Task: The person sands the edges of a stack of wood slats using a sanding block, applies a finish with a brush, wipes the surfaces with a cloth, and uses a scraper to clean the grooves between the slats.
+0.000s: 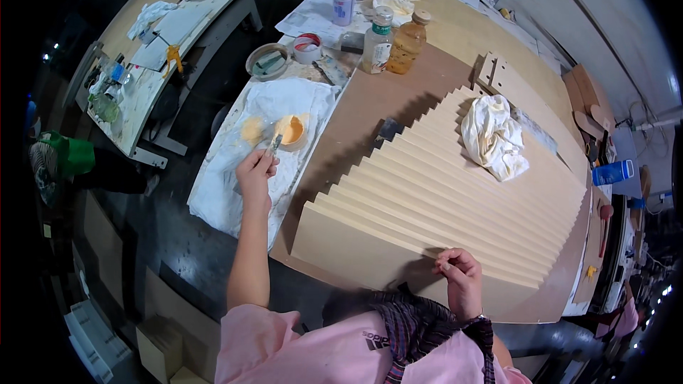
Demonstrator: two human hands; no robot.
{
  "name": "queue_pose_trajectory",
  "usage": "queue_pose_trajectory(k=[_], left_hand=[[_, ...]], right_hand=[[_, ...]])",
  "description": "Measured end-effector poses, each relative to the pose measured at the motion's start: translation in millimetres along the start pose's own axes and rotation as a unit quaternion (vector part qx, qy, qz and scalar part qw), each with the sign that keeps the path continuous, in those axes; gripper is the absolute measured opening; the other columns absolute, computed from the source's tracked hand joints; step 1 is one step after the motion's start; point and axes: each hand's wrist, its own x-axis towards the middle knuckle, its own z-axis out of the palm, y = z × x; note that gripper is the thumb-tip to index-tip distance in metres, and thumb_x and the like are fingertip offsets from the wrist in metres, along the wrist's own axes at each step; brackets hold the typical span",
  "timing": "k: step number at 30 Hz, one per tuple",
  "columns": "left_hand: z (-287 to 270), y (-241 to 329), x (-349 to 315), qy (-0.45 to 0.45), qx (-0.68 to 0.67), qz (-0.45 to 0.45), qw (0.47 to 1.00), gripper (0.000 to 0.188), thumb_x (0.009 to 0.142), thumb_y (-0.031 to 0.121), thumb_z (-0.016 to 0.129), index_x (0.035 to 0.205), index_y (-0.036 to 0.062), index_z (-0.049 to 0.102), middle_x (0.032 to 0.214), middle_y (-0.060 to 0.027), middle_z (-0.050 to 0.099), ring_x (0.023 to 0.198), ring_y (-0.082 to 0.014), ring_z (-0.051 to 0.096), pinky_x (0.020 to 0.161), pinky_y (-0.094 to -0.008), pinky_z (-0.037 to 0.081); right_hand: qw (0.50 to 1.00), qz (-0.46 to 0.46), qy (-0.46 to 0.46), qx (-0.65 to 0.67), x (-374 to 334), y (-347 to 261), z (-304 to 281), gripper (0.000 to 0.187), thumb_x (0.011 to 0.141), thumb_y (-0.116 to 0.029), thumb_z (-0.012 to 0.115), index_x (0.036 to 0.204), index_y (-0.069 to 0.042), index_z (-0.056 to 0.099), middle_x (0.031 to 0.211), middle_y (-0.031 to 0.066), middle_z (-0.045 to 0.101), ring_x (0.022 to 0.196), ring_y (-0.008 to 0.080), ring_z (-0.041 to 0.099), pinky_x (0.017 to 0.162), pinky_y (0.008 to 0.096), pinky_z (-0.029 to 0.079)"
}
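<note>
My left hand (256, 173) is closed in a pinch around a small, narrow putty knife (275, 144). The blade points at a round cup of orange-yellow paste (292, 131), and I cannot tell if it touches. Beside the cup, a smear of similar paste (252, 130) lies on a white cloth (228, 192). My right hand (461, 274) is over the near edge of a pale stepped wooden panel (434, 192), thumb and fingers pressed together. Whatever those fingertips hold, if anything, is too small to make out. A crumpled cream cloth (494, 136) rests on the panel's far part.
Beyond the white cloth stand a clear bottle (377, 43), an amber bottle (408, 44), a tape roll (307, 48) and a shallow round dish (268, 61). A blue bottle (612, 172) lies at the right. Another worktable (142, 124) is across the floor to the left.
</note>
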Motion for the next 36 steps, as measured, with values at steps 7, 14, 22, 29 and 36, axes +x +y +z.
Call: queue_pose_trajectory(k=[7, 14, 22, 29, 36], left_hand=[[58.1, 55.8, -89.2, -0.179, -0.156, -0.111, 0.965, 0.010, 0.100, 0.007, 0.056, 0.097, -0.0019, 0.059, 0.080, -0.0066, 0.059, 0.067, -0.0115, 0.052, 0.065, -0.0263, 0.045], [124.6, 51.1, -182.9, -0.409, -0.283, -0.350, 0.794, 0.011, 0.098, 0.005, 0.056, 0.103, -0.0024, 0.063, 0.087, -0.0081, 0.064, 0.068, -0.0121, 0.056, 0.066, -0.0288, 0.047], [183.0, 28.5, -250.7, -0.503, -0.231, -0.463, 0.692, 0.010, 0.099, 0.008, 0.055, 0.107, 0.0056, 0.060, 0.082, -0.0034, 0.062, 0.065, -0.0116, 0.054, 0.063, -0.0302, 0.046], [244.3, 30.0, -279.3, -0.682, 0.110, -0.238, 0.683, 0.018, 0.096, 0.014, 0.063, 0.093, -0.0030, 0.067, 0.091, -0.0103, 0.070, 0.076, -0.0161, 0.067, 0.071, -0.0302, 0.055], [366.1, 2.2, -149.1, -0.290, 0.466, 0.581, 0.601, 0.049, 0.082, 0.015, 0.072, 0.130, 0.0111, 0.061, 0.141, -0.0169, 0.053, 0.127, -0.0362, 0.048, 0.110, -0.0460, 0.037]], right_hand=[[0.992, -0.027, -0.096, -0.078, 18.3, -24.0, 14.2, 0.011, 0.092, -0.002, 0.065, 0.101, 0.002, 0.071, 0.086, 0.0061, 0.067, 0.080, 0.0148, 0.063, 0.074, 0.0277, 0.051], [0.982, -0.085, -0.168, 0.015, 35.0, -40.6, 44.2, 0.023, 0.099, -0.010, 0.062, 0.116, 0.002, 0.070, 0.114, 0.0033, 0.059, 0.104, 0.0127, 0.059, 0.093, 0.0274, 0.048], [0.975, -0.094, -0.122, 0.159, -12.3, -36.7, -32.8, 0.021, 0.098, -0.013, 0.064, 0.111, 0.003, 0.071, 0.110, 0.0050, 0.062, 0.098, 0.0133, 0.062, 0.086, 0.0280, 0.051], [0.948, -0.108, 0.018, 0.300, -64.1, -32.9, -110.9, 0.012, 0.098, -0.012, 0.064, 0.101, -0.002, 0.068, 0.106, 0.0111, 0.070, 0.088, 0.0173, 0.067, 0.080, 0.0292, 0.056], [0.944, -0.157, 0.148, 0.248, -100.2, -44.8, -251.9, 0.011, 0.101, -0.011, 0.058, 0.102, -0.001, 0.063, 0.090, 0.0159, 0.071, 0.065, 0.0153, 0.068, 0.058, 0.0257, 0.058]])
